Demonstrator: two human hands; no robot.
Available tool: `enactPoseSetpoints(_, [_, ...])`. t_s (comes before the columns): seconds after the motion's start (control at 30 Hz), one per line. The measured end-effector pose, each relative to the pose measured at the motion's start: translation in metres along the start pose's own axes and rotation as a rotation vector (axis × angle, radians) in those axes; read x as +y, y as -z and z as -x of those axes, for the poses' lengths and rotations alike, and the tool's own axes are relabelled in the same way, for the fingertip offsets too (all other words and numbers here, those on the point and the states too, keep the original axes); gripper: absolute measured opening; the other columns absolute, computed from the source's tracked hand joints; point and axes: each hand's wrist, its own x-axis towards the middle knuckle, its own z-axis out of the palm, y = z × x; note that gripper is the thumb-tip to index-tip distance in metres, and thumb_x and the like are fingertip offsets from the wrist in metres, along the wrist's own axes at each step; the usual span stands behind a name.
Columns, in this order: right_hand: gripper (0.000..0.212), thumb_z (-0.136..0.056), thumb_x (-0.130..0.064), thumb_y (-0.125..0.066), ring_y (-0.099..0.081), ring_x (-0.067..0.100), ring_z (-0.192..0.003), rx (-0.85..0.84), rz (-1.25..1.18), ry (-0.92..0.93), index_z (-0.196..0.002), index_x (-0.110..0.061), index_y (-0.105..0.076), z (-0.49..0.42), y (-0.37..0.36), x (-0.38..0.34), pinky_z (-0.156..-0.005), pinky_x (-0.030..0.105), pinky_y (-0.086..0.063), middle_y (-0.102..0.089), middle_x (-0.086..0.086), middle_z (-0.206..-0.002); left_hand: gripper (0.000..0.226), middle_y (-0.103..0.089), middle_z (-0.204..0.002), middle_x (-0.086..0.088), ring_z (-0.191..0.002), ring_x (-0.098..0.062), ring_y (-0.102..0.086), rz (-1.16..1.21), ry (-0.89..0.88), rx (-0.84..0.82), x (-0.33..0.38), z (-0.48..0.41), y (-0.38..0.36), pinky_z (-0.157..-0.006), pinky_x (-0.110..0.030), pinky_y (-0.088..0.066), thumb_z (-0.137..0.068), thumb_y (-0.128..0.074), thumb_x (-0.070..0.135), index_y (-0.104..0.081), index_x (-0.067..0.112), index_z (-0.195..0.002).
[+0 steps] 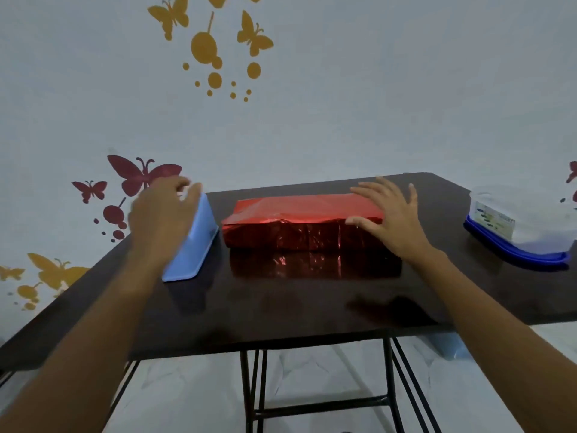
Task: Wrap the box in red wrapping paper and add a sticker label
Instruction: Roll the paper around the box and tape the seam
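– Two forearms reach in from the bottom corners, the left forearm (pixel 93 339) and the right forearm (pixel 484 323). What's under them?
– Just the bench (pixel 281 307), dark and glossy, on thin black legs (pixel 259 385) over a pale floor (pixel 327 379).
– And the left hand (pixel 162 217)?
– It's over the tray (pixel 193 248), a light blue one at the bench's left edge. Its fingers (pixel 182 184) are blurred and somewhat curled above the tray's far end. I can't tell whether they hold anything or even touch the tray.
– Where's the box (pixel 296 210)?
– Mid-bench, lying flat, just right of the tray but apart from it. Red foil paper (pixel 281 239) covers all of it that shows, creased on the near side, and the bench mirrors it.
– The right hand (pixel 390 220)?
– At the box's right end. Its fingers (pixel 412 198) are spread wide and straight, gripping nothing. The thumb (pixel 356 221) lies on the box's near top edge. Whether the palm touches the paper, I can't tell.
– Farther off?
– A clear tub (pixel 524 226) with a blue rim at its base, at the bench's right end, well apart from the box. Behind everything is a pale wall (pixel 343 104) with red and yellow butterflies (pixel 143 175).
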Motion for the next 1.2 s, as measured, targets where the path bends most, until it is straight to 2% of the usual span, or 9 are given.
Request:
enactPoseSetpoints(0.07, [0.059, -0.082, -0.063, -0.047, -0.041, 0.011, -0.129, 0.089, -0.137, 0.052, -0.127, -0.025, -0.056, -0.002, -0.007, -0.039, -0.116, 0.050, -0.013, -0.055, -0.005, -0.131, 0.039, -0.055, -0.075, -0.012, -0.080, -0.032, -0.053, -0.248, 0.223, -0.250, -0.040, -0.018, 0.011, -0.068, -0.034, -0.036, -0.094, -0.050, 0.034, -0.053, 0.000, -0.076])
enactPoseSetpoints(0.17, [0.037, -0.089, -0.037, -0.059, -0.055, 0.010, -0.114, -0.133, -0.539, 0.064, -0.120, -0.017, -0.062, -0.003, -0.051, -0.116, -0.104, 0.039, -0.039, -0.064, -0.002, -0.121, 0.039, -0.058, -0.071, -0.014, -0.067, -0.027, -0.056, 0.016, 0.495, -0.582, -0.064, -0.024, 0.013, -0.058, -0.030, -0.042, -0.091, -0.059, 0.036, -0.053, 0.003, -0.074])
enactPoseSetpoints(0.23, [0.038, -0.090, -0.030, -0.060, -0.056, 0.017, -0.115, -0.307, -0.617, 0.037, -0.123, -0.012, -0.060, -0.006, -0.094, -0.166, -0.102, 0.038, -0.041, -0.062, 0.003, -0.125, 0.037, -0.061, -0.073, -0.016, -0.062, -0.025, -0.056, 0.166, 0.531, -0.597, -0.070, -0.027, 0.014, -0.051, -0.029, -0.042, -0.089, -0.062, 0.033, -0.059, -0.002, -0.081])
enactPoseSetpoints(0.33, [0.049, -0.091, -0.033, -0.058, -0.052, 0.026, -0.119, -0.479, -0.702, -0.130, -0.133, -0.008, -0.050, -0.007, -0.144, -0.213, -0.102, 0.043, -0.041, -0.053, 0.009, -0.134, 0.033, -0.056, -0.078, -0.015, -0.063, -0.022, -0.052, 0.180, 0.474, -0.542, -0.064, -0.029, 0.010, -0.048, -0.029, -0.038, -0.090, -0.062, 0.030, -0.058, -0.002, -0.084])
enactPoseSetpoints(0.47, [0.050, -0.089, -0.036, -0.061, -0.050, 0.027, -0.114, -0.326, -0.749, -0.271, -0.131, -0.010, -0.049, -0.012, -0.165, -0.242, -0.093, 0.043, -0.045, -0.046, 0.008, -0.130, 0.031, -0.055, -0.071, -0.016, -0.059, -0.026, -0.053, 0.201, 0.515, -0.578, -0.059, -0.040, 0.004, -0.048, -0.031, -0.042, -0.092, -0.061, 0.020, -0.051, -0.002, -0.072])
enactPoseSetpoints(0.63, [0.042, -0.082, -0.033, -0.070, -0.058, 0.028, -0.103, -0.292, -0.769, -0.291, -0.117, -0.011, -0.064, -0.021, -0.166, -0.243, -0.085, 0.043, -0.050, -0.063, 0.010, -0.116, 0.018, -0.059, -0.088, -0.018, -0.073, -0.028, -0.059, 0.337, 0.639, -0.702, -0.069, -0.055, 0.005, -0.073, -0.043, -0.053, -0.087, -0.066, 0.013, -0.056, -0.002, -0.084])
enactPoseSetpoints(0.8, [0.048, -0.080, -0.037, -0.071, -0.055, 0.027, -0.106, -0.300, -0.711, -0.268, -0.122, -0.017, -0.062, -0.022, -0.168, -0.236, -0.089, 0.043, -0.048, -0.059, 0.007, -0.122, 0.008, -0.060, -0.087, -0.014, -0.074, -0.027, -0.061, 0.464, 0.688, -0.691, -0.077, -0.056, 0.008, -0.047, -0.044, -0.054, -0.087, -0.063, 0.007, -0.059, 0.000, -0.086])
enactPoseSetpoints(1.0, [0.051, -0.080, -0.039, -0.070, -0.053, 0.027, -0.112, -0.291, -0.705, -0.269, -0.125, -0.018, -0.060, -0.021, -0.170, -0.236, -0.093, 0.045, -0.047, -0.057, 0.006, -0.125, 0.030, -0.066, -0.103, -0.013, -0.095, -0.030, -0.064, 0.626, 0.758, -0.697, -0.090, -0.054, 0.015, -0.060, -0.054, -0.054, -0.080, -0.072, 0.014, -0.062, 0.001, -0.106])
enactPoseSetpoints(1.2, [0.046, -0.083, -0.036, -0.068, -0.053, 0.027, -0.113, -0.276, -0.699, -0.263, -0.125, -0.019, -0.060, -0.020, -0.169, -0.236, -0.092, 0.044, -0.047, -0.057, 0.006, -0.125, 0.015, -0.067, -0.086, -0.005, -0.084, -0.018, -0.062, 0.633, 0.731, -0.690, -0.075, -0.053, 0.020, -0.067, -0.054, -0.056, -0.084, -0.068, 0.016, -0.062, 0.006, -0.094])
